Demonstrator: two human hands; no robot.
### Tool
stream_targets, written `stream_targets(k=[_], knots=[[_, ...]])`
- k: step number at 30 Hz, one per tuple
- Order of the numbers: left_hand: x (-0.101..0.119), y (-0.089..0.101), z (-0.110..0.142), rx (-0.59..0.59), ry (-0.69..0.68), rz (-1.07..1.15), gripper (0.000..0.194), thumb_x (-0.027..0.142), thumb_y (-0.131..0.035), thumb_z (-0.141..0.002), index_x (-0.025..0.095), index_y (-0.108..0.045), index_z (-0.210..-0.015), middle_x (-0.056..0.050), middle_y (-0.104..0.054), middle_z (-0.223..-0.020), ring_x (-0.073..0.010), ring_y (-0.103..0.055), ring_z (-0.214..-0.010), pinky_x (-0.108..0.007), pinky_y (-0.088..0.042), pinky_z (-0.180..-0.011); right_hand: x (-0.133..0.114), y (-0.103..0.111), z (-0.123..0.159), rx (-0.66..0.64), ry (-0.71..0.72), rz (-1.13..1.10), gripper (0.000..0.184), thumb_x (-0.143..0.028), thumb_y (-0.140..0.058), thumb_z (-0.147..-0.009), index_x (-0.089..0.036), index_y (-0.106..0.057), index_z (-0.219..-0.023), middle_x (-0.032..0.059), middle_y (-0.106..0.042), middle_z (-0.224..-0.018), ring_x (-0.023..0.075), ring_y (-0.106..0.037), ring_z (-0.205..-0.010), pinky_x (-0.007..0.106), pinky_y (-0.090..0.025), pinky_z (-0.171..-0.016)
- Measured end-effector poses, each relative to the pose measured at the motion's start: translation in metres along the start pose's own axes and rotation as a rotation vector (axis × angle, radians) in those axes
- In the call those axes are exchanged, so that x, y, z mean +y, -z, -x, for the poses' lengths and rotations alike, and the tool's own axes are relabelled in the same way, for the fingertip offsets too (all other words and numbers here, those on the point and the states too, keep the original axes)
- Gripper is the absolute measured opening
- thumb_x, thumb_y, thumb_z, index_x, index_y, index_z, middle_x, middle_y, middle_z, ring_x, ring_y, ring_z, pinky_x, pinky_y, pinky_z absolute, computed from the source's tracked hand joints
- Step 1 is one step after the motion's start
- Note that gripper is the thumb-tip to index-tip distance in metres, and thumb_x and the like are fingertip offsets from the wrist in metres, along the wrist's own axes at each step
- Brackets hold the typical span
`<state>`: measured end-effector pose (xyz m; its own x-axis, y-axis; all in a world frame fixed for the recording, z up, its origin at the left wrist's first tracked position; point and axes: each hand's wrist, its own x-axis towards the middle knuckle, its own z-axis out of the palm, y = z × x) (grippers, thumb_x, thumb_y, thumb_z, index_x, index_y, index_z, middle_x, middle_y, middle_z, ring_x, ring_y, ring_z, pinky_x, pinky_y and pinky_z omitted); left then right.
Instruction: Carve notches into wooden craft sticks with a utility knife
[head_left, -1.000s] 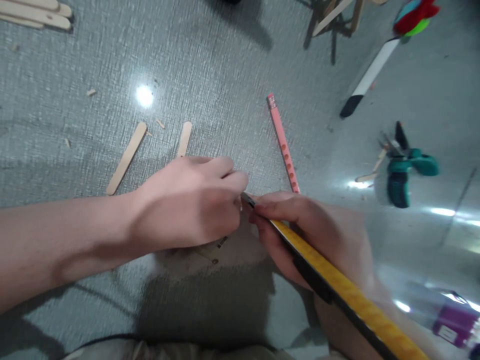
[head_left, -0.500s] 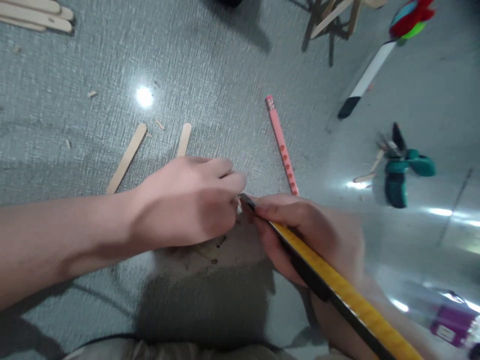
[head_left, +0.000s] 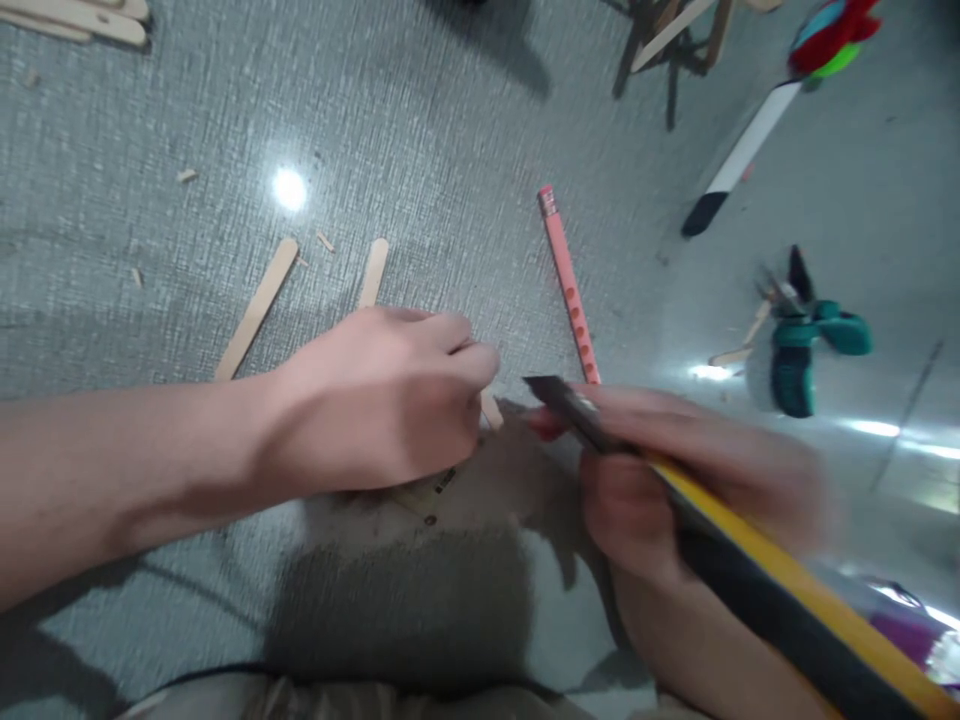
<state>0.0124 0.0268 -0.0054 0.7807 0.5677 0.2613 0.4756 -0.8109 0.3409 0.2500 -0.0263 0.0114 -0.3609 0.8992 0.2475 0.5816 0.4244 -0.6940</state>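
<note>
My left hand (head_left: 405, 400) is closed, its fingers pinched on a wooden craft stick (head_left: 492, 411) whose short end pokes out on the right. In my right hand (head_left: 675, 470) is a yellow and black utility knife (head_left: 780, 590), its dark blade pointing left, a small gap from the stick. Just beyond my left knuckles another stick end (head_left: 373, 272) shows, the rest hidden by the hand. A whole-looking craft stick (head_left: 259, 310) lies past my left wrist, partly covered. Beneath my left hand a pale printed piece (head_left: 480, 500) is partly visible.
A pink pencil (head_left: 568, 285) lies beyond my right hand. Green-handled pliers or cutters (head_left: 793, 345) and a white pen with a colourful top (head_left: 754, 140) are at right. Stacked sticks (head_left: 82, 20) sit far left, a wooden frame (head_left: 679, 35) at the back. Wood chips (head_left: 325, 242) are scattered about.
My right hand has drawn the knife right, away from the left hand, and its blade is tilted differently. The end of the held stick now shows. My left hand has barely moved.
</note>
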Motion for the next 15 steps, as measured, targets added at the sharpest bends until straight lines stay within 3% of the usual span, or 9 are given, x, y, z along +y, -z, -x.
stream_targets(k=[6, 15], knots=[[0.001, -0.003, 0.002, -0.046, 0.035, 0.038, 0.026, 0.014, -0.044, -0.098, 0.014, -0.068, -0.087, -0.004, -0.069, -0.090, -0.0152, -0.062, -0.080, -0.029, -0.047, -0.067, 0.011, -0.019, -0.005, -0.024, 0.099, 0.011, 0.042, -0.007, -0.076, -0.072, -0.022, -0.068, -0.110, 0.0034, -0.078, -0.102, 0.0202, -0.076, -0.082, 0.029, -0.065, -0.070], [0.001, -0.002, 0.004, -0.036, -0.046, -0.059, 0.027, 0.015, -0.045, -0.098, 0.016, -0.068, -0.082, -0.003, -0.068, -0.088, -0.0157, -0.060, -0.077, -0.029, -0.045, -0.063, 0.013, -0.016, -0.006, -0.068, 0.118, -0.040, 0.044, -0.004, -0.070, -0.075, -0.025, -0.067, -0.113, 0.0040, -0.077, -0.100, 0.0230, -0.076, -0.079, 0.033, -0.066, -0.067]])
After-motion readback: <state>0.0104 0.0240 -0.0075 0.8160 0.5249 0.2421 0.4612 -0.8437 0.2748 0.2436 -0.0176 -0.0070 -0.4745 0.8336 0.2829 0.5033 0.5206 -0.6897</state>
